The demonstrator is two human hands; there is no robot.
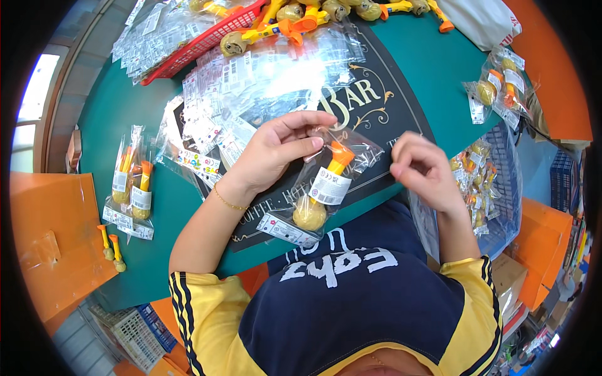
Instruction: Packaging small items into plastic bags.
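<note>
My left hand [282,150] pinches the top edge of a clear plastic bag [362,155] between thumb and fingers. Inside the bag is a toy [310,214] with a gold ball at the lower end, a yellow stick and an orange flared top. A white label wraps round the stick, and a printed strip runs along the bag's lower edge. To the right of the bag, apart from its corner, my right hand [423,166] is raised with its fingers curled in. Whether it holds anything small is hidden.
Flat printed bags [232,94] lie piled on the black mat [401,106]. Behind are a red basket [207,47] and loose toys [295,25]. Bagged toys [133,188] lie at the left, more bagged toys [501,81] at the far right. A blue crate [511,182] holds several.
</note>
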